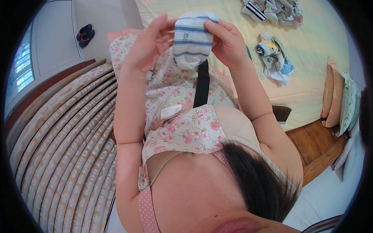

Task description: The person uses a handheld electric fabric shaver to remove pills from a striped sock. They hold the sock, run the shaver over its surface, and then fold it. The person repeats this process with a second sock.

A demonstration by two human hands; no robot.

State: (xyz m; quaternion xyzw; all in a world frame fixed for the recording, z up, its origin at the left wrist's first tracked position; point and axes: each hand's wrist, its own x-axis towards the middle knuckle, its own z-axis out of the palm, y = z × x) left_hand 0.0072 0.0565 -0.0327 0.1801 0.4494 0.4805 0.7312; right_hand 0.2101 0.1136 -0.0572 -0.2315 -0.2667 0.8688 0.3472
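Observation:
A small white sock (193, 38) with blue stripes and printed characters is held up in front of me. My right hand (228, 40) grips its right edge, thumb on the near face and fingers behind. At the left edge is my left hand (154, 42), thumb raised and fingers apart; the fingertips reach the sock's side, and I cannot tell whether they touch it. Below the hands, a flower-print dress (172, 75) covers my lap. A bit of striped fabric (149, 74) shows beside my left wrist.
On the pale yellow bed sheet (314, 43) lie a heap of socks (279, 11) and a smaller pile of socks (275, 59). A brush (281, 113) rests near my right elbow. Pillows (332, 96) stand at the right. Patterned curtain folds (67, 139) fill the left; slippers (85, 35) lie on the floor.

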